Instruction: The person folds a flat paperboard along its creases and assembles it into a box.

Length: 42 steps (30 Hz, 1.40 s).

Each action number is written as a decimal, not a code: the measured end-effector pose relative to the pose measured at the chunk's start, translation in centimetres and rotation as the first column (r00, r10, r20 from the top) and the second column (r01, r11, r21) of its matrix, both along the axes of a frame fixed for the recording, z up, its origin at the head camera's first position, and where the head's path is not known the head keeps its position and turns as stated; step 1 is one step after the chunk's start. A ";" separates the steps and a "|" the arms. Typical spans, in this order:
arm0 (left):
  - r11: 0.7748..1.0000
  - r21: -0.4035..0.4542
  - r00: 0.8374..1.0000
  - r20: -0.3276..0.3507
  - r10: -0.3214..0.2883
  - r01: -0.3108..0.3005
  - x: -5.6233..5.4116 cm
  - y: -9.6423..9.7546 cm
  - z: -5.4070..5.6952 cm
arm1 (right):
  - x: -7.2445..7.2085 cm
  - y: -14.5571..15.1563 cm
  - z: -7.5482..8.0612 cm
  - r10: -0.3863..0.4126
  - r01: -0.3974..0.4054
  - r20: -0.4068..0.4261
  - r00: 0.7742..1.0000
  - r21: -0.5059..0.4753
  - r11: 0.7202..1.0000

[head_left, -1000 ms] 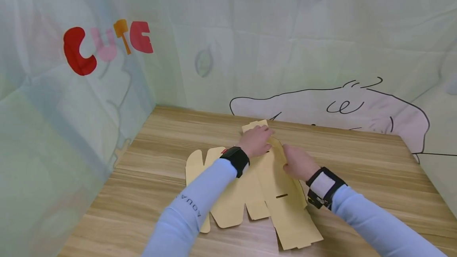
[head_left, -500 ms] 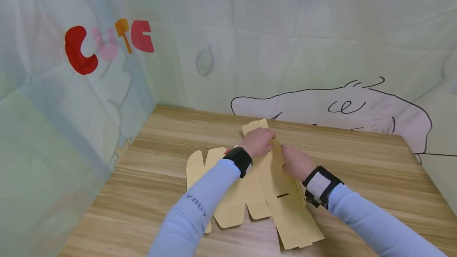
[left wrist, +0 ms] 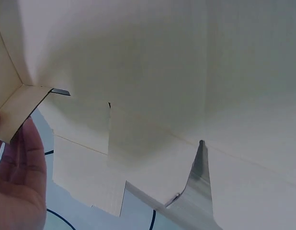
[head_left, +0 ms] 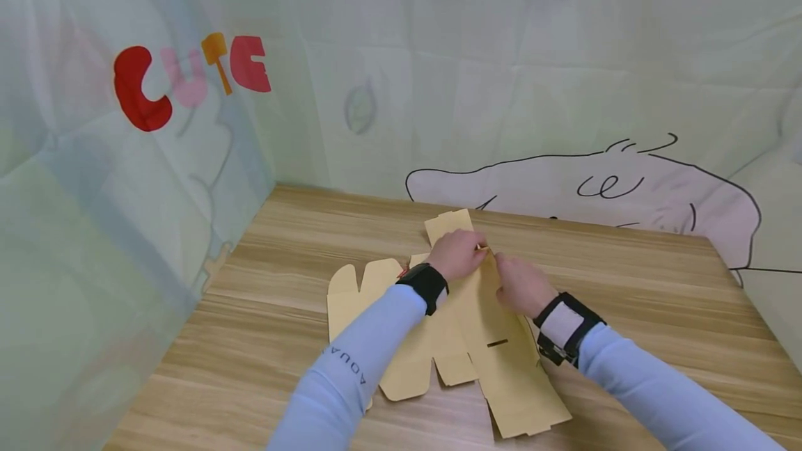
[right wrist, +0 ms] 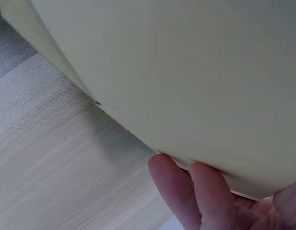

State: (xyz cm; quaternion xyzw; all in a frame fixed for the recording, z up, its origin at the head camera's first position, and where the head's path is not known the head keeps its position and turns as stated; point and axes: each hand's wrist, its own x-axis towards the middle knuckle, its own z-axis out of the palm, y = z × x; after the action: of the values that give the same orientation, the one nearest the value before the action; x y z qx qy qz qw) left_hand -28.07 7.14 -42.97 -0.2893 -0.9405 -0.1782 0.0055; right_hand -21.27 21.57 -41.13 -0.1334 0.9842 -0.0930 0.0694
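In the head view, a flat-cut sheet of tan cardboard lies on the wood-grained table, its right-hand panel folded partly upward along the long side. The left hand bends over the far part of this panel, its fingertips at the upper edge; the right hand holds the raised right side, just beside the left hand. A thin dark slot crosses the panel nearer the person. Both arms wear light blue sleeves and black wristbands. Behind stands a pale printed cloth with colourful letters reading CUTE. In the left wrist view, thumb and fingers pinch a narrow flap of the cardboard at the left, the thumb mostly out of frame; broad panels with cut gaps fill the rest. In the right wrist view, the right fingers are clamped on the lower edge of a cardboard panel, two fingertips side by side against it, the thumb partly showing at the right, with the tabletop beneath.
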 end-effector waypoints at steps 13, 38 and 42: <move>0.998 -0.053 0.999 0.000 0.032 -0.032 0.1 0.7 0.4 | 0.0 0.0 0.1 -0.016 0.016 0.013 1.000 -0.012 1.000; 0.956 0.220 0.947 0.297 0.125 -0.195 0.5 0.8 0.3 | 0.4 0.7 0.0 0.039 -0.036 0.027 0.999 -0.092 0.995; 0.942 0.261 0.938 0.324 0.119 -0.210 0.5 0.9 0.2 | 0.4 0.5 -0.1 0.025 -0.024 0.022 0.999 -0.070 0.997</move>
State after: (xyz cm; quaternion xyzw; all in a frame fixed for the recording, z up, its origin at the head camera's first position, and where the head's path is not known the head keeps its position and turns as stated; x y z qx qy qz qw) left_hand -27.54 8.05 -42.80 -0.1737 -0.9144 -0.3564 -0.0815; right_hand -20.91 22.06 -41.20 -0.1467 0.9778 -0.1281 0.0768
